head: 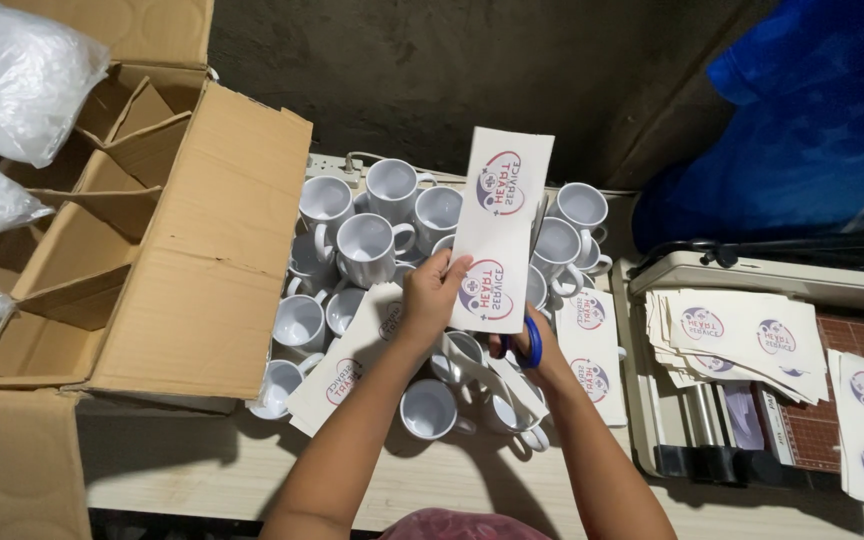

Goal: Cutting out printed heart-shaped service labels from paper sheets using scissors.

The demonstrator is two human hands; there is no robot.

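Note:
My left hand (432,293) grips the lower left edge of a long white paper strip (502,225) printed with two round red-and-blue logos, held upright over a cluster of white mugs (367,245). My right hand (537,350) is mostly hidden behind the strip's lower end; its fingers are through the blue handles of a pair of scissors (532,342). The blades are hidden by the paper. More printed strips (347,375) lie across the mugs below my hands.
An open cardboard box (167,240) with dividers stands at left, with white plastic bags (12,80) on it. A stack of printed sheets (742,340) lies on a paper trimmer (752,275) at right, with a cutting mat (852,415) beside it. Blue plastic (812,110) fills the far right.

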